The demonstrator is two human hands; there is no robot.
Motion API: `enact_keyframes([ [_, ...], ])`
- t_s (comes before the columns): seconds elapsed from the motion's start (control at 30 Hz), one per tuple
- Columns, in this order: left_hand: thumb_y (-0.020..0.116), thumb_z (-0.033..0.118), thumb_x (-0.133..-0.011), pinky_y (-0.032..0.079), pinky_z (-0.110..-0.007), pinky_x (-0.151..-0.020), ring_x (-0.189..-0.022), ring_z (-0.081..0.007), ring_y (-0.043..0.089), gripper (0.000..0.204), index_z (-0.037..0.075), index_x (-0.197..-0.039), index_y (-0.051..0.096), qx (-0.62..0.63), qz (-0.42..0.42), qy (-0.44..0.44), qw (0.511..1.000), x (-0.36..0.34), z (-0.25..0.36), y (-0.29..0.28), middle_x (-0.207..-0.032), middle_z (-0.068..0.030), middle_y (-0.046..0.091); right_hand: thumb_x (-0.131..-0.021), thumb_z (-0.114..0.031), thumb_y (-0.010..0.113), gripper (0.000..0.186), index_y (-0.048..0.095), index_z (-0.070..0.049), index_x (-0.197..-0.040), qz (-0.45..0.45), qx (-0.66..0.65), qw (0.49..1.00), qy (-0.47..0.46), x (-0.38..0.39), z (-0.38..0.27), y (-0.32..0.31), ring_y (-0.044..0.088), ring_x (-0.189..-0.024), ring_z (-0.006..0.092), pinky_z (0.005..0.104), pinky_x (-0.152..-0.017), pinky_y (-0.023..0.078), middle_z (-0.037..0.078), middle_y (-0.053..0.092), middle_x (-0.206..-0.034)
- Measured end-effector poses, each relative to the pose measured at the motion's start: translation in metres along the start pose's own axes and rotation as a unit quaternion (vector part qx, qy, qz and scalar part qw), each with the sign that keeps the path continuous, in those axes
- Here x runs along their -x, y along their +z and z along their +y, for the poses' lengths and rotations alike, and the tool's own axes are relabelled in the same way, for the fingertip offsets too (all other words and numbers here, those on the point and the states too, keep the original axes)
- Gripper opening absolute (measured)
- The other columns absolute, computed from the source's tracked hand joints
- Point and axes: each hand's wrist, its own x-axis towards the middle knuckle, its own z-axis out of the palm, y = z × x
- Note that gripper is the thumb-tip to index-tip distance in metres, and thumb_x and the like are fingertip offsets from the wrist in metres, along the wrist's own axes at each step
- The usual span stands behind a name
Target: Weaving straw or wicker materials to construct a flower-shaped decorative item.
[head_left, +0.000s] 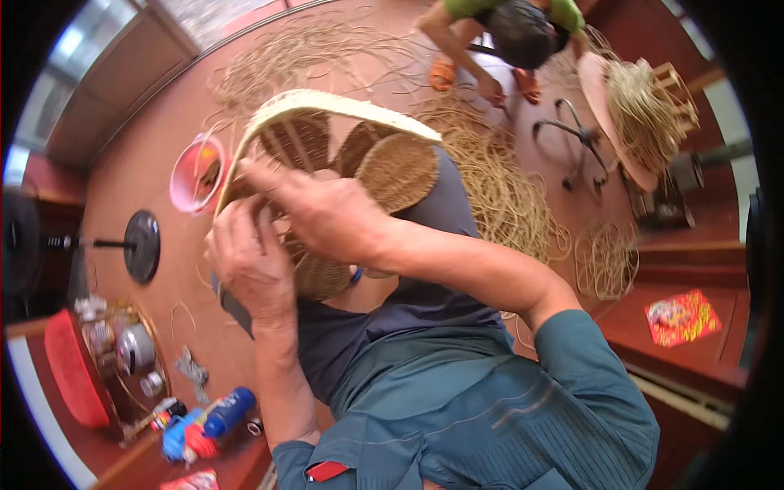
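Observation:
Across my lap lies a woven piece with a pale braided rim (351, 102) and brown woven discs (396, 171) inside it. My left hand (253, 261) is curled on the left side of the piece, fingers bent at the rim. My right hand (318, 208) reaches over it from the right, index finger stretched toward the rim just above the left fingers and the other fingers bent; what its fingertips hold, if anything, is hidden.
Loose cord (502, 196) covers floor ahead and right. A co-worker (518, 33) bends near a pink seat (604, 131) heaped with cord. Around me are a pink bucket (181, 184), fan stand (141, 249), kettle tray (135, 351), blue bottle (229, 412) and red bench (621, 318).

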Motion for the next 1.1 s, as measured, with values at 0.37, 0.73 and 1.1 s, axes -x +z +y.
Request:
enact_keyframes([
  [0.37, 0.076, 0.014, -0.095, 0.047, -0.048, -0.099, -0.110, -0.0309, 0.066, 0.024, 0.008, -0.118, 0.072, 0.082, -0.015, 0.088, 0.993, 0.036, 0.058, 0.021, -0.121, -0.0095, 0.071, -0.098, -0.004, 0.078, 0.056, 0.060, -0.005, -0.151, -0.038, -0.677, 0.675, 0.289, 0.031, 0.057, -0.066, 0.048, -0.064, 0.0002, 0.0182, -0.053, 0.041, -0.005, 0.065, -0.099],
  [0.73, 0.082, 0.013, -0.087, 0.055, -0.044, -0.072, -0.081, -0.0296, 0.068, 0.017, 0.010, -0.089, 0.066, 0.125, -0.038, 0.069, 0.989, 0.040, 0.008, -0.007, -0.087, -0.0062, 0.065, -0.098, -0.007, 0.077, 0.044, 0.064, -0.005, -0.139, 0.311, -0.451, 0.737, 0.395, 0.142, 0.310, -0.306, 0.035, -0.050, 0.0020, 0.0203, -0.042, 0.024, -0.005, 0.061, -0.085],
  [1.1, 0.084, 0.016, -0.086, 0.057, -0.042, -0.072, -0.082, -0.0271, 0.069, 0.022, 0.010, -0.091, 0.064, 0.134, -0.055, 0.133, 0.981, 0.072, -0.032, 0.001, -0.094, -0.0064, 0.067, -0.103, -0.033, 0.068, 0.020, 0.064, -0.019, -0.090, 0.497, -0.160, 0.624, 0.582, 0.446, 0.411, -0.610, 0.044, -0.052, 0.0148, 0.0277, -0.042, 0.036, -0.006, 0.056, -0.080],
])
